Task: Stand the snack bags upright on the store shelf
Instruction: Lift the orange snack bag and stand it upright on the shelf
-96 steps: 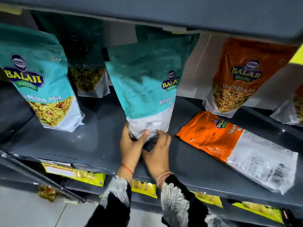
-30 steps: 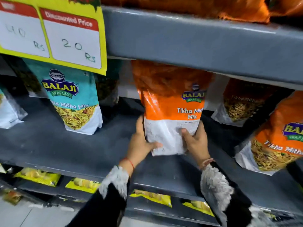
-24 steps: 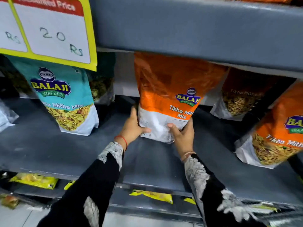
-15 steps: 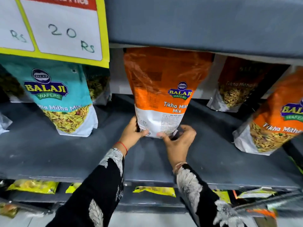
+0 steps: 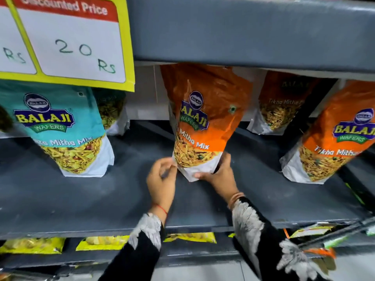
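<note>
Here the orange snack bag (image 5: 205, 122) stands upright on the grey shelf (image 5: 81, 199), about midway along it and set back from the front edge, its printed face toward the camera. The right hand (image 5: 220, 175) cups the bag's lower right corner, fingers curled round the white base and thumb across the front — a closed hold on the bag. The left hand (image 5: 162, 179) is at the lower left corner, fingers loosely bent and blurred; whether it grips the bag or only touches the edge cannot be told.

Well apart to the left stands a teal bag (image 5: 60, 130), upright, with another teal bag (image 5: 110, 112) behind it toward the back wall. To the right, a second orange bag (image 5: 332, 138) leans a little near the shelf's right end, and a further orange bag (image 5: 282, 102) stands at the back between the two. Bare shelf lies on both sides of the held bag and in front of it up to the front edge.

Overhead, the upper shelf (image 5: 243, 31) hangs low — the bag's top reaches just under its lip. A yellow price sign (image 5: 67, 41) marked "20 Rs" hangs from that lip at the left, covering the teal bag's top. Below the front edge, yellow packets (image 5: 105, 242) lie on a lower tier.
</note>
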